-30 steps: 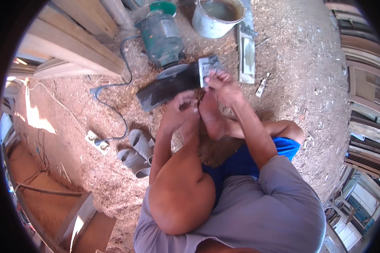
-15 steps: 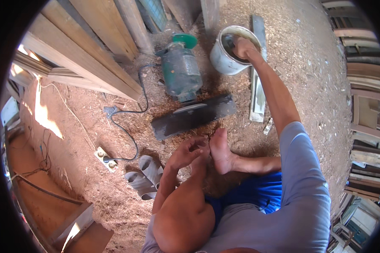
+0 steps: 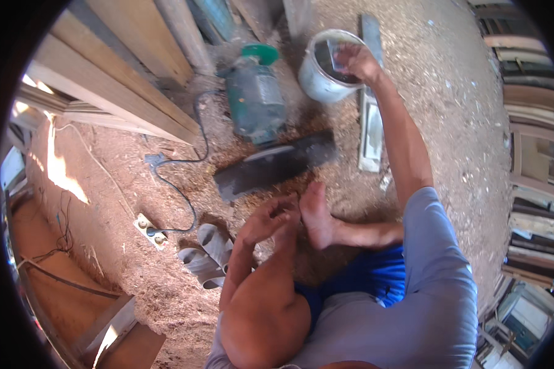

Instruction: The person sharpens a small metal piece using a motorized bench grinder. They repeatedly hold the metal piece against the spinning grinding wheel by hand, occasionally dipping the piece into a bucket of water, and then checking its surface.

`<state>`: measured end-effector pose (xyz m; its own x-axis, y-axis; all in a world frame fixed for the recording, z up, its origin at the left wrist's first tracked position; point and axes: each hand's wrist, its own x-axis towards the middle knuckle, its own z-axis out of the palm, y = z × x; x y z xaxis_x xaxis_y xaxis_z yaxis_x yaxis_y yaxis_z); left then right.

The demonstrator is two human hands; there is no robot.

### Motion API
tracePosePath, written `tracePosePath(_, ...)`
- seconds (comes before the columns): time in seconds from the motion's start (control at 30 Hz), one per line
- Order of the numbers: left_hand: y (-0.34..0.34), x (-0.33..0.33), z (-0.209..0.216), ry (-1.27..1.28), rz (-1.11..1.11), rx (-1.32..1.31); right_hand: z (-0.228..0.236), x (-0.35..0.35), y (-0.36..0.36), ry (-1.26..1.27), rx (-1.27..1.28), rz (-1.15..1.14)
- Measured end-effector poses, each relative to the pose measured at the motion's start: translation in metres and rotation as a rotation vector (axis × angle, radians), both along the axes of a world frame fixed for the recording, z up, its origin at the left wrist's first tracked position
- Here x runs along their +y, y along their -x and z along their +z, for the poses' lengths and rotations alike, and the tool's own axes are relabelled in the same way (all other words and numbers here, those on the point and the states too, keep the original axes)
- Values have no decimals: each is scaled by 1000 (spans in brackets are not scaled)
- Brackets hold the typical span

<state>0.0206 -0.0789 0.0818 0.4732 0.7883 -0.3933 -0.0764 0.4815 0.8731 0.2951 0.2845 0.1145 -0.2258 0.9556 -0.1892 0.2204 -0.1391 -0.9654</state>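
Note:
Over the pale, stained bucket, my right hand is closed on a flat greyish rectangular piece, whose kind I cannot make out. That piece is at the bucket's mouth, with dark contents below it. My left hand rests by my left shin and foot, fingers loosely bent and apart, nothing visible in it. Beyond my bare feet stands a green electric motor with a green disc at its far end. A dark rectangular panel lies across its near end.
A narrow board lies beside the bucket. The motor's black cable runs toward a socket strip near grey slippers. Timber leans at the far left; more boards are stacked at right. Shavings cover the ground.
My right hand has risen from inside the bucket to its mouth, bringing the flat greyish piece up into sight. My left hand stays by my shin. The whole view has shifted slightly.

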Motion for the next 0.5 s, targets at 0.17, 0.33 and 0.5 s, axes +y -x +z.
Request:
tracePosePath(0.17,-9,-4,-9,13,-18,-53,38,-86,-56,36,210,-322)
tracePosePath(0.33,-28,-3,-20,-1,-90,-113,-1,-168,-121,275,-231,-411)
tracePosePath(0.5,-39,3,-16,-64,-137,-98,-75,-209,-137,415,-126,-505)
